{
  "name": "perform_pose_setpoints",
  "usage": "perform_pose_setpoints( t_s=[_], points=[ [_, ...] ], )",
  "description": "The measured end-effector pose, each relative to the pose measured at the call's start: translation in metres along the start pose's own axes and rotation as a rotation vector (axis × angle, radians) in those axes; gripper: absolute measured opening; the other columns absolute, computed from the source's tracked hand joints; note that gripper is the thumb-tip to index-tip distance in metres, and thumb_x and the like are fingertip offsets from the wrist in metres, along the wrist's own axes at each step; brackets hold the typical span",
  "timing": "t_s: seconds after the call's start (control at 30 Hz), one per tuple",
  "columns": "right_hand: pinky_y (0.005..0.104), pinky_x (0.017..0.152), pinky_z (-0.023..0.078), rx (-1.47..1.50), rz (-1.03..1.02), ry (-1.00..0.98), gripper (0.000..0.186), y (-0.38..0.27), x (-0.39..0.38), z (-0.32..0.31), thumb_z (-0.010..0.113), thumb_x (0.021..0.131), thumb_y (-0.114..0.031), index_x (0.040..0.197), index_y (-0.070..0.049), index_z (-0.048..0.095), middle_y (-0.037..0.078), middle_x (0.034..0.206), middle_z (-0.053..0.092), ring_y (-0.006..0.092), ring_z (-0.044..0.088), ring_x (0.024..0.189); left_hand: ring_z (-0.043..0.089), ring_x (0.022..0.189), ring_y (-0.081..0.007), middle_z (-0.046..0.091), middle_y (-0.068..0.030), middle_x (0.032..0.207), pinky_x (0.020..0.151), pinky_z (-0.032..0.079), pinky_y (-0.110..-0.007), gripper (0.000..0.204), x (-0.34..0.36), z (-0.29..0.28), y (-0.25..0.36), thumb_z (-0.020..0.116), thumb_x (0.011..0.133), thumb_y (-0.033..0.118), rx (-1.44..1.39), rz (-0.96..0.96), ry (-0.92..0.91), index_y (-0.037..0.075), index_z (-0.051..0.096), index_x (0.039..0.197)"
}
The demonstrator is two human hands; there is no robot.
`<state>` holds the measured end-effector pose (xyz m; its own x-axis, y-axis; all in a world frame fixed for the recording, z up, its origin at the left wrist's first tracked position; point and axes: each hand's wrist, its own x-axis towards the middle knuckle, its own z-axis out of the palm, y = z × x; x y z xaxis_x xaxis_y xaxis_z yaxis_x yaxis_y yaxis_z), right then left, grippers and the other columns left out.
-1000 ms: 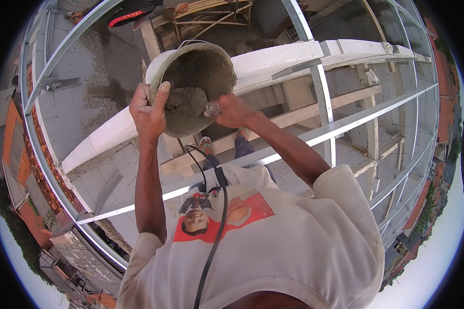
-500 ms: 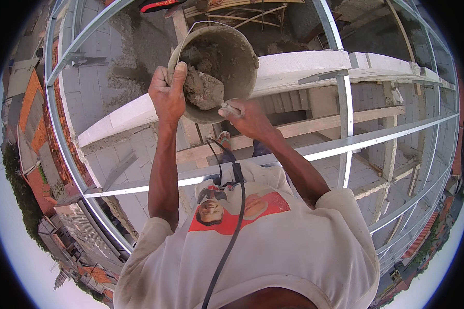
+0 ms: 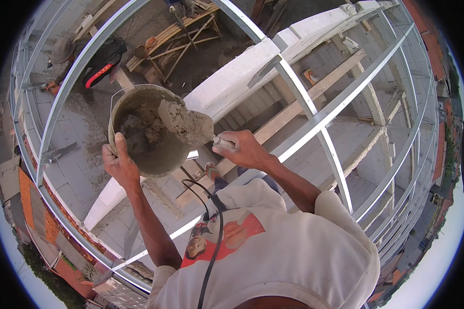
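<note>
My left hand grips the near-left rim of a round mortar bucket, its thumb over the edge. Wet grey mortar lies inside, and a thin wire handle rests up along the far rim. In my right hand is the handle of a trowel. Its blade, heaped with mortar, sits over the bucket's right rim. Most of the blade's metal is hidden under the load.
A white block wall runs beyond the bucket toward the upper right. Metal framing bars cross around me. Wooden planks span a gap below. At the upper left another person is near a bamboo scaffold.
The trowel has come up out of the bucket to its right rim, carrying mortar. My view has turned, so the bucket now appears lower and further left, and another person shows.
</note>
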<state>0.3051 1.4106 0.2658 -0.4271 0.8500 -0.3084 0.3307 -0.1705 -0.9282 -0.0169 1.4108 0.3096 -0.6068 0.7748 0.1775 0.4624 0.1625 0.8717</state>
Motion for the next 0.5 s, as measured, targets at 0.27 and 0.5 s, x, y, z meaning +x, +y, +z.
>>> perform_pose_setpoints(
  t_s=[0.27, 0.5],
  points=[
    [0.0452, 0.077, 0.056, -0.052, 0.056, 0.517, 0.034, 0.052, 0.002, -0.052, 0.074, 0.090, -0.023, 0.110, 0.003, 0.072, 0.028, 0.090, 0.072, 0.0422, 0.072, 0.084, 0.037, 0.069, -0.0082, 0.043, 0.0047, 0.072, 0.060, 0.033, -0.027, 0.048, -0.001, 0.003, -0.001, 0.069, 0.104, 0.032, 0.050, 0.042, -0.025, 0.011, 0.040, 0.073],
    [0.0281, 0.053, 0.046, 0.405, 0.250, 0.604, 0.025, 0.061, 0.065, -0.100, 0.072, 0.097, -0.024, 0.095, 0.001, 0.071, 0.008, 0.075, 0.065, 0.0131, 0.061, 0.062, 0.042, 0.070, -0.0097, 0.048, 0.0024, 0.074, 0.063, 0.039, -0.028, 0.044, -0.001, 0.007, 0.005, 0.068, 0.104, 0.033, 0.098, 0.053, -0.021, 0.008, 0.046, 0.075]
  ],
)
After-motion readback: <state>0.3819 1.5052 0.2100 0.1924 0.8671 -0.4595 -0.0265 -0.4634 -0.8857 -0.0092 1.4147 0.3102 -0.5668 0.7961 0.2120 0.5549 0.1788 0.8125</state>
